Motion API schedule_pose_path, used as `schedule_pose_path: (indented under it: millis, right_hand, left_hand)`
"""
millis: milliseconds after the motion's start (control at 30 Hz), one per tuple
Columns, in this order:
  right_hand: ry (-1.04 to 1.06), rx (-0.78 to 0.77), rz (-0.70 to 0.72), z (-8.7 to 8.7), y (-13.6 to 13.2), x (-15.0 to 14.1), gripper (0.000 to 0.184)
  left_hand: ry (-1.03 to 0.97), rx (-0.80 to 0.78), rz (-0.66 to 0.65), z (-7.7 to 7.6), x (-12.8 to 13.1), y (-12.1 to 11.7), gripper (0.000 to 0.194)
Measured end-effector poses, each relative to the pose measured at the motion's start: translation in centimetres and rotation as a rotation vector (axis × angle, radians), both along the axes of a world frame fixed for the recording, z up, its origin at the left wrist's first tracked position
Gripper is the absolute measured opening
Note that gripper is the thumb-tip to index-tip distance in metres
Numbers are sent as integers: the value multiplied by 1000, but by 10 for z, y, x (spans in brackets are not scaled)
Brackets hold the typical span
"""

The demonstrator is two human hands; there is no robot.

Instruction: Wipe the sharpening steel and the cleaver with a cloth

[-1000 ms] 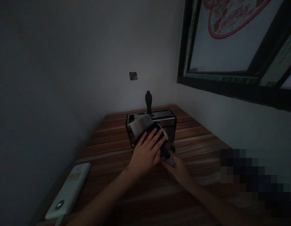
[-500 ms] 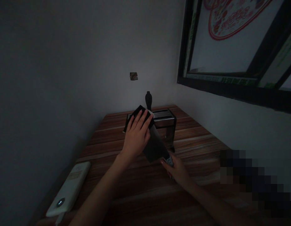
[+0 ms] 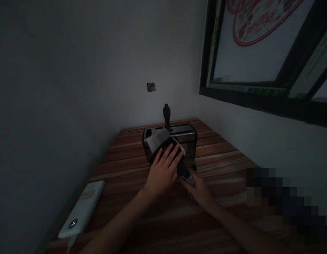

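Note:
A broad-bladed cleaver [image 3: 156,140] is held tilted, its blade pointing up and to the left. My right hand [image 3: 199,191] is closed around its handle at the lower right. Across the middle of the blade lies a black cloth [image 3: 167,141], and my left hand [image 3: 163,168] presses it there with fingers laid out over it. The bare blade end shows beyond the cloth. Just behind stands a metal-and-black knife block [image 3: 190,144], partly covered by the blade and my left hand. A black-handled tool [image 3: 166,114] sticks up from its top.
The wood-grain table [image 3: 121,173] meets walls at the left, back and right. On its left side lies a white power bank [image 3: 82,208] with a lit display and a cable [image 3: 71,243]. A dark-framed window [image 3: 248,67] is at upper right; a blurred patch covers the lower right.
My left hand and the cloth have slid down along the blade toward the handle, baring the blade's far end. My right hand has stayed almost in place. The view has shifted slightly.

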State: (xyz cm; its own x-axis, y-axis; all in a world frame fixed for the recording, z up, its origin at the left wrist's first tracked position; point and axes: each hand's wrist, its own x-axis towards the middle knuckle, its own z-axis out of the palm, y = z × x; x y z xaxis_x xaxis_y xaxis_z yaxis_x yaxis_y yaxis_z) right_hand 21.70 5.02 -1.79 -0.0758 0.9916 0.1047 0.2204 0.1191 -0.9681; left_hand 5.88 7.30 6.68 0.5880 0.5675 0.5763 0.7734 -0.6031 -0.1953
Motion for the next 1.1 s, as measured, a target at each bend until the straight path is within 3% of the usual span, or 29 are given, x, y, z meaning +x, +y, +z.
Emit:
schedule_pose_path:
  millis: [267, 400, 533, 667, 800, 967, 1100]
  right_hand:
    - [34, 68, -13, -9, 3, 2, 20]
    - [73, 188, -98, -14, 5, 5, 35]
    - [85, 174, -103, -20, 7, 7, 48]
    - [52, 186, -113, -26, 9, 8, 55]
    - [15, 256, -95, -26, 12, 7, 47]
    - [9, 248, -30, -14, 9, 6, 31]
    - [-10, 272, -48, -2, 3, 4, 29]
  left_hand:
    - [128, -43, -74, -28, 12, -21, 54]
    - [163, -46, -140, -43, 16, -28, 58]
    - [175, -58, -154, -48, 18, -31, 58]
    - [179, -56, -157, -47, 17, -30, 57]
    - [197, -58, -146, -41, 16, -28, 58]
    - [203, -70, -112, -28, 12, -24, 59]
    - [201, -59, -64, -13, 4, -19, 56]
